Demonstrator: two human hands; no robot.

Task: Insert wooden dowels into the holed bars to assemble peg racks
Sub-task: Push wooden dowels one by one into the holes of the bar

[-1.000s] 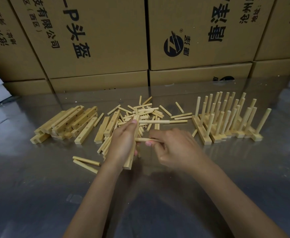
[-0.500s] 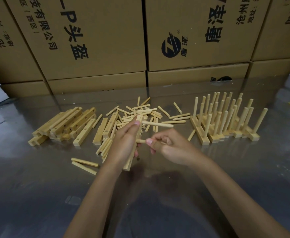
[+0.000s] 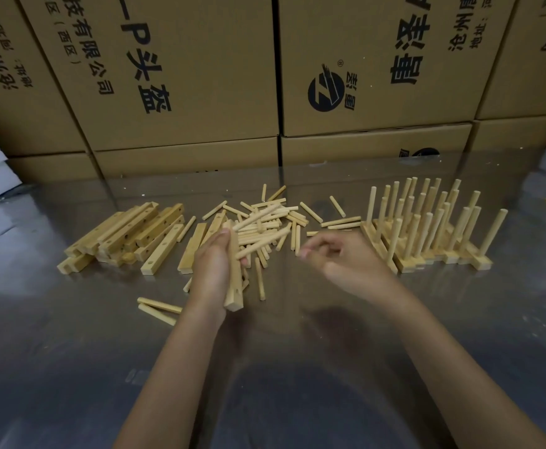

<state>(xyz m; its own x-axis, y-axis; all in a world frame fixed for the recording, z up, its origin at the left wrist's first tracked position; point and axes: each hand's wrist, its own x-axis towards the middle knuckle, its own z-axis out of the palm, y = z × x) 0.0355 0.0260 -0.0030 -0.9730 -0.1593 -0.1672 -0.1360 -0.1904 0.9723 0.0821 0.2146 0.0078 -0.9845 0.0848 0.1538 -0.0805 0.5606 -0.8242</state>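
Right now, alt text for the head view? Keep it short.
A person's left hand grips a holed wooden bar with dowels stuck in it, while the right hand, blurred and apparently empty, hovers beside it. On the metal table lie spare holed bars, loose dowels and finished peg racks.

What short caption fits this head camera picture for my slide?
Left hand holds a holed bar with two dowels in it, right hand empty beside it.

Left hand [image 3: 211, 270]: bare, no glove, ring or watch | right hand [image 3: 346, 265]: bare | both forearms bare, sleeveless to frame edge
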